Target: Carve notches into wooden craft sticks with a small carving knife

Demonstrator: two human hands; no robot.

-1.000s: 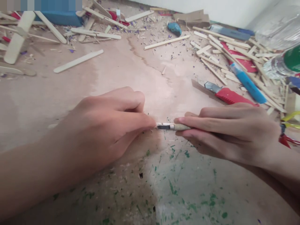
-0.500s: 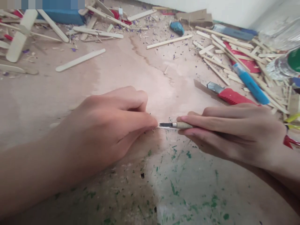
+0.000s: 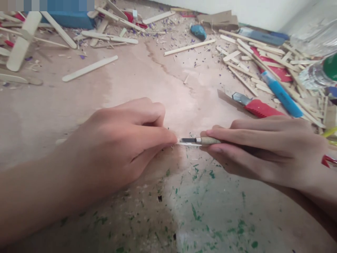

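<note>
My right hand (image 3: 265,149) is closed round the pale wooden handle of a small chisel (image 3: 191,140), held low and pointing left. Its dark blade, with a silver collar, reaches almost to my left fingertips. My left hand (image 3: 131,137) is closed, thumb and forefinger pinching the end of a thin pale wooden strip (image 3: 190,143) against the tabletop. The strip runs right beneath the blade, and its far end disappears by my right fingers. Most of what lies under my left palm is hidden.
A red utility knife (image 3: 263,108) lies behind my right hand, blade out. Near it are a blue-handled cutter (image 3: 283,95), several wooden sticks and a bottle with a green cap (image 3: 330,68). More craft sticks (image 3: 91,68) and shavings are scattered at the back left of the table (image 3: 210,211).
My right hand and the chisel have slid slightly right, drawing the blade's tip back from my left fingertips. My left hand has stayed in place.
</note>
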